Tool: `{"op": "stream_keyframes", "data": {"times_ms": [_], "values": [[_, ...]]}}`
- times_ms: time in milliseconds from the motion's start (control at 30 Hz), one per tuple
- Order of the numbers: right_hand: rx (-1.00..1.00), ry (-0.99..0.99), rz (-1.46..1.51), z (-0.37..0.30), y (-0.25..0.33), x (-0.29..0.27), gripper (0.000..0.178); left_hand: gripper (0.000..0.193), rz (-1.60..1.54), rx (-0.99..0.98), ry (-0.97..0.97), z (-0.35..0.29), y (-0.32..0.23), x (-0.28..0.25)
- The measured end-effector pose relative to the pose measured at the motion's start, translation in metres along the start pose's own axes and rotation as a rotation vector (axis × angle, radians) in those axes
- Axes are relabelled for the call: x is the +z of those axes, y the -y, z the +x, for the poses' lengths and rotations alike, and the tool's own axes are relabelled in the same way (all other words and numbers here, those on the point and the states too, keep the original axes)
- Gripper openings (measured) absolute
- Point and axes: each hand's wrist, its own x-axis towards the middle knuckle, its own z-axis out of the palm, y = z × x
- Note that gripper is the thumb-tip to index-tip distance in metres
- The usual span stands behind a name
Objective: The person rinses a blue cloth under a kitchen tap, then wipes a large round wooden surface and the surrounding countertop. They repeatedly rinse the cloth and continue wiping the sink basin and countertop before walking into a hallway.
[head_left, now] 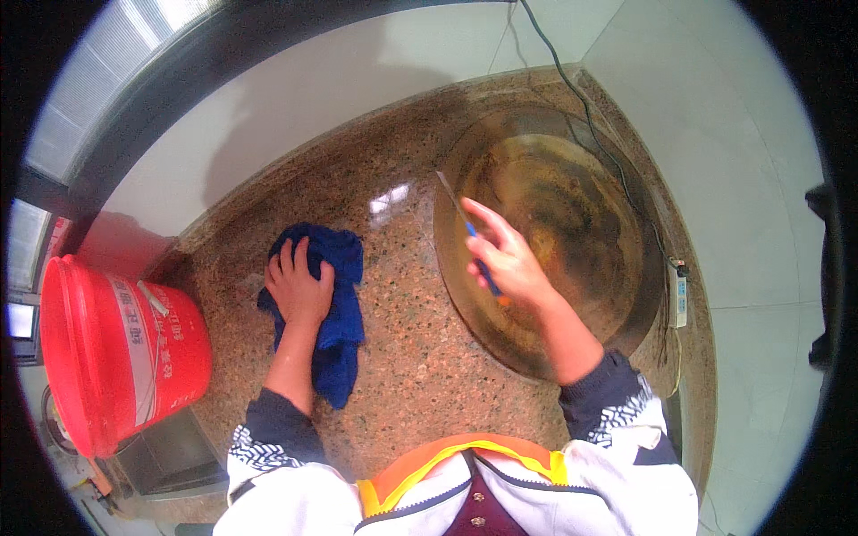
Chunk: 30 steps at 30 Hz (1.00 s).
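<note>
My left hand (pixel 301 284) presses on a bunched dark blue cloth (pixel 338 335) on the speckled stone counter (pixel 402 330). Its fingers curl over the top of the cloth, thumb apart; a loose end trails toward me. In my right hand (pixel 514 263) is a slim tool (pixel 483 270) with a blue handle, an orange butt and a narrow metal blade. The blade points up and to the left; its exact kind is unclear. This hand is above the left part of a large round wok (pixel 590 295) set into the counter, its inside stained brown and yellowish.
A red bucket (pixel 85 357) with a white label stands at the left, near a dark sink (pixel 165 451). Along the wok's right side a dark cable (pixel 601 134) runs down to a white power strip (pixel 678 297). Pale walls border the counter's back and right.
</note>
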Motion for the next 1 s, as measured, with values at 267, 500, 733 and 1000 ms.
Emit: {"op": "stream_keyframes", "data": {"times_ms": [267, 500, 733, 1000], "values": [[0.166, -0.336, -0.423, 0.144, -0.02, 0.049, 0.057, 0.047, -0.071, -0.045, -0.017, 0.009, 0.009, 0.019], [0.319, -0.352, -0.056, 0.184, 0.0, 0.036, 0.062, 0.047, -0.107, -0.034, -0.01, 0.013, 0.011, 0.017], [0.247, -0.049, -1.484, 0.198, 0.005, -0.009, 0.038, 0.048, -0.142, -0.029, 0.007, 0.01, 0.014, 0.018], [0.347, 0.241, -1.587, 0.251, 0.045, -0.033, 0.019, 0.047, -0.175, -0.03, 0.018, 0.013, 0.015, 0.013]]}}
